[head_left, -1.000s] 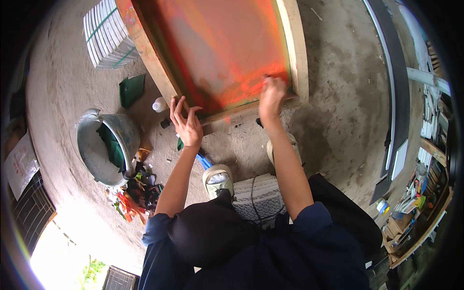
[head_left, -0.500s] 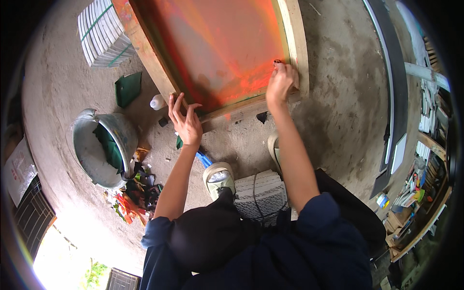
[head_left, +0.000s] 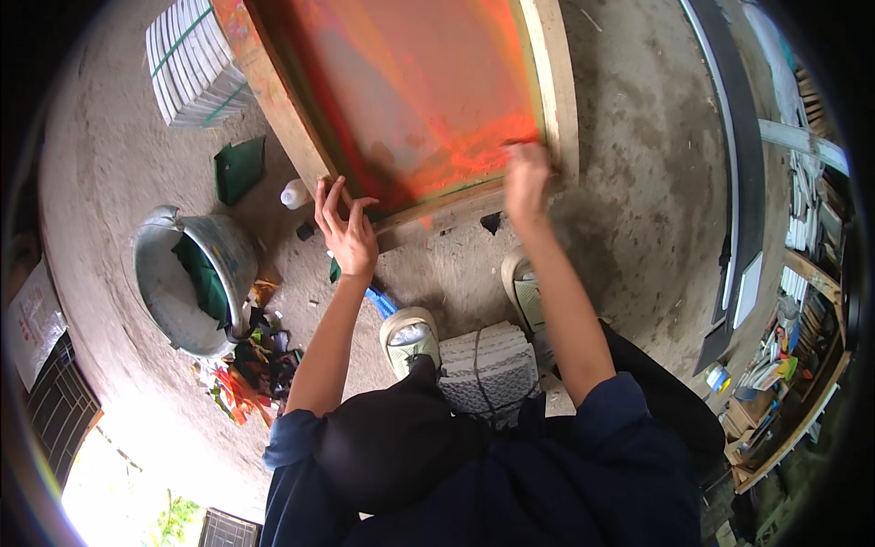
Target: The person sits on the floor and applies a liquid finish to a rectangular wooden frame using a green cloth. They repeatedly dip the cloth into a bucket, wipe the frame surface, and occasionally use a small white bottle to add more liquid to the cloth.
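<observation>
A wooden-framed printing screen (head_left: 551, 87), its mesh stained bright orange and red, lies in front of me. My left hand (head_left: 349, 235) rests on the frame's near left corner, fingers spread along the wood. At the near right part of the mesh is my right hand (head_left: 527, 185), closed and smeared by motion. From its fingertips pokes a small dark piece (head_left: 519, 142), too blurred to name, against the orange mesh. A small white bottle (head_left: 293, 193) stands just left of the frame.
A metal bucket (head_left: 241, 264) with dark green scraps stands at left, beside a heap of coloured scraps (head_left: 246, 383). Strapped white stacks lie far left (head_left: 196, 68) and between my feet (head_left: 490, 374). A cluttered wooden shelf (head_left: 802, 410) is at right.
My right hand has shifted slightly down toward me along the mesh, with the small dark piece in its fingers. My left hand stays on the frame's corner.
</observation>
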`<state>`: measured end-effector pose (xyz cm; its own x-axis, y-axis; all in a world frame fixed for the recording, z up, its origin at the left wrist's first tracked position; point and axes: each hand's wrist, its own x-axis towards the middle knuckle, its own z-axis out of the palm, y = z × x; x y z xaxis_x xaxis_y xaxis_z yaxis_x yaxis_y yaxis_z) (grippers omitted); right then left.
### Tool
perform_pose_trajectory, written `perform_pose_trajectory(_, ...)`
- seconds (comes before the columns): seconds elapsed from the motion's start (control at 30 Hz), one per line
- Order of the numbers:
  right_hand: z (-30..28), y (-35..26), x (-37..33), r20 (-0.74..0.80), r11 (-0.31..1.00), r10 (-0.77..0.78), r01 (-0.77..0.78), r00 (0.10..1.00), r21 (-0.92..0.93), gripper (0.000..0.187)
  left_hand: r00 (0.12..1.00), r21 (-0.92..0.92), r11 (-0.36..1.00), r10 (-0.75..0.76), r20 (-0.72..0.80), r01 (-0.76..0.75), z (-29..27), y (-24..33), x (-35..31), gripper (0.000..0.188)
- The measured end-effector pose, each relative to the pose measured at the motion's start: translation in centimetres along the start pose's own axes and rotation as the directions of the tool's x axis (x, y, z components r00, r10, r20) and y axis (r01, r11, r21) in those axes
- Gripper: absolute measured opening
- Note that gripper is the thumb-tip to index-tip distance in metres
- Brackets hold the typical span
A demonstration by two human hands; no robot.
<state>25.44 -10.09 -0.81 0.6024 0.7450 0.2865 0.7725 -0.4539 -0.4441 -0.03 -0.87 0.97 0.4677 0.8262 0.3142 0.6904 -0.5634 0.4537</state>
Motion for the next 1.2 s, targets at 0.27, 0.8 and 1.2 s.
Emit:
perform_pose_trajectory(0.27, 0.4, -2.0, -1.2, 0.049, 1.0, 0.02, -0.02, 0.999, -0.005, 0.02, 1.0, -0.02, 1.0, -0.004, 0.011, 0.004, 0.0, -0.2, -0.1, 0.028)
perform_pose_trajectory(0.8, 2.5, -5.0, -1.6, -0.009, 0.996, -0.016, 0.016, 1.0, 0.083, 0.008, 1.0, -0.023, 1.0, -0.011, 0.013, 0.011, -0.1, -0.5, -0.1, 0.03)
perform_pose_trajectory(1.2, 4.7, -11.5, -4.2, 0.205, 0.988, 0.032, -0.062, 0.978, 0.139, 0.014, 0.999, -0.033, 0.999, -0.033, 0.011, 0.033, 0.2, 0.0, -0.1, 0.03)
